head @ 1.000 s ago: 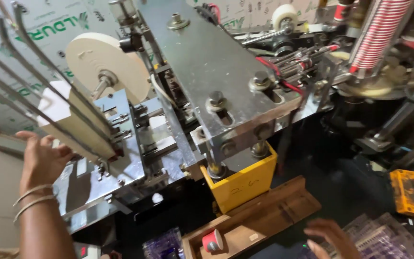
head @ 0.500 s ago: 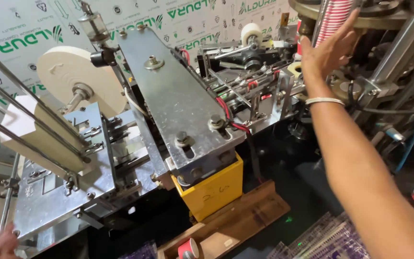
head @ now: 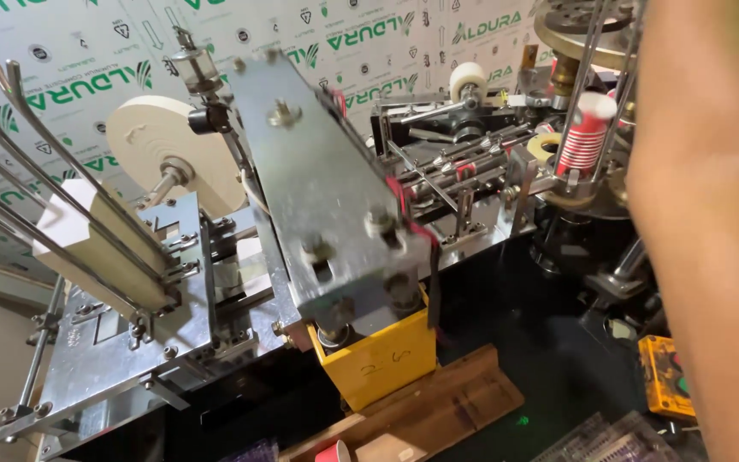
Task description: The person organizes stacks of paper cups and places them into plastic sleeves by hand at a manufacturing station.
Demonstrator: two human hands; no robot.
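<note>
White protective film (head: 70, 51) with green logo print across the back wall behind the machine

A person's bare right forearm (head: 712, 257) fills the right edge of the scene, blurred and close, with no sleeve showing; neither hand appears.

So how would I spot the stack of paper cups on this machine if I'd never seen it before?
Start at the big tilted steel plate in the middle, then follow the machine right, to just before the person's forearm. There, upright metal rods cage a stack of paper cups. It is the only thing with red and white stripes; the parts around it are bare metal.
</note>
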